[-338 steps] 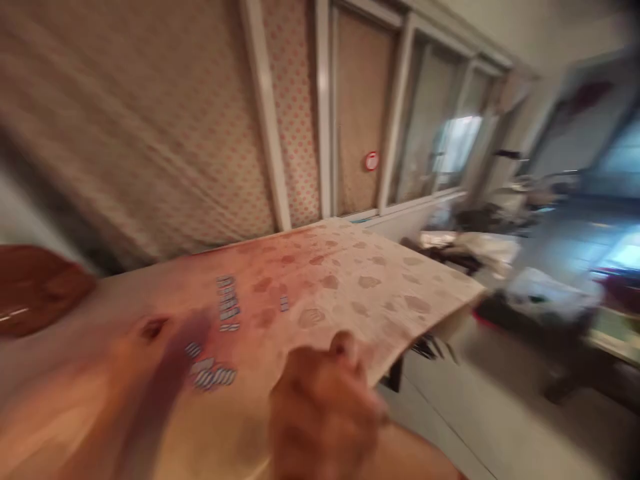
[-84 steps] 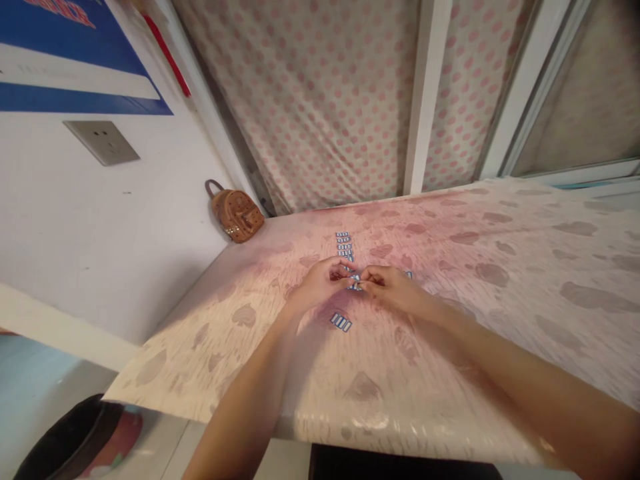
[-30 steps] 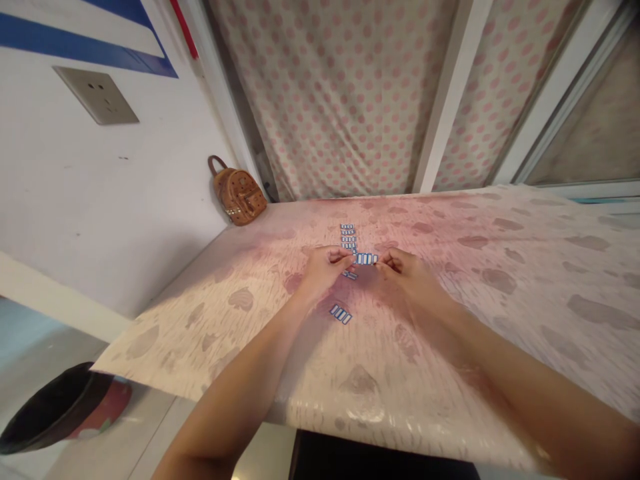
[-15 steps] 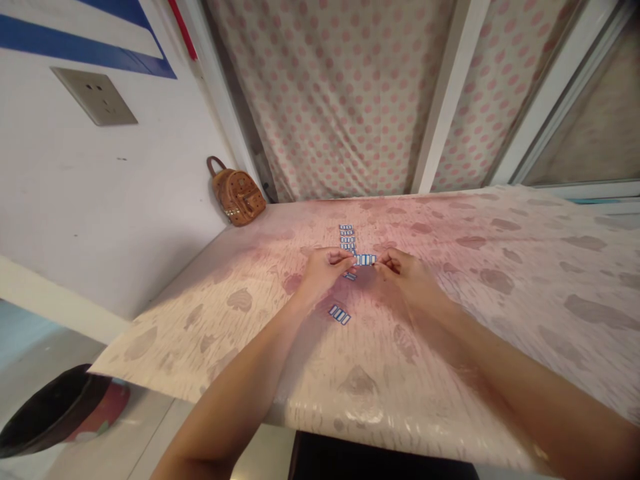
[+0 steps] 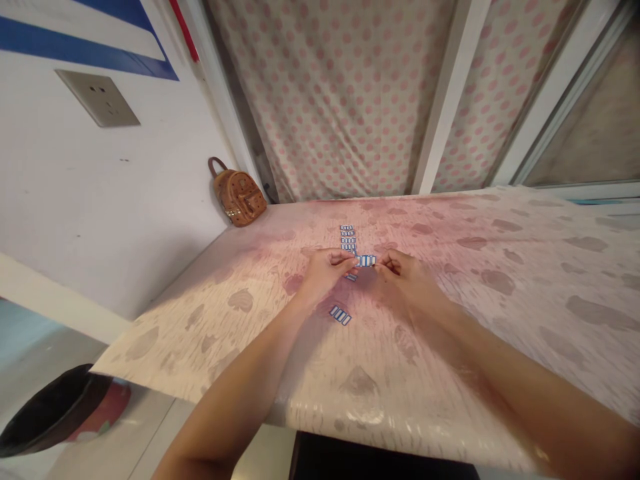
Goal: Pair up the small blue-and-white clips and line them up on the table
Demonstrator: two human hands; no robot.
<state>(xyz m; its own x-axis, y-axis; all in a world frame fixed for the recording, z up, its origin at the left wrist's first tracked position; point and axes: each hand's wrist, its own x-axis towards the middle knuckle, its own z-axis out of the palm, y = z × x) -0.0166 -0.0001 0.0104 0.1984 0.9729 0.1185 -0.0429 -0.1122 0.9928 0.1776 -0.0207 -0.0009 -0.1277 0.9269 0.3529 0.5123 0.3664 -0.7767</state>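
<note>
Hands parted since earlier | both pinching striped strip | strip row beyond | backpack left

strip: blue-and-white banded | curtain: beige, pink-dotted | backpack: brown

Soft indoor light, wide-angle distortion.
Glare dots the near edge of the counter; faint shadow lies between the forearms; the upper right corner is dark.
</note>
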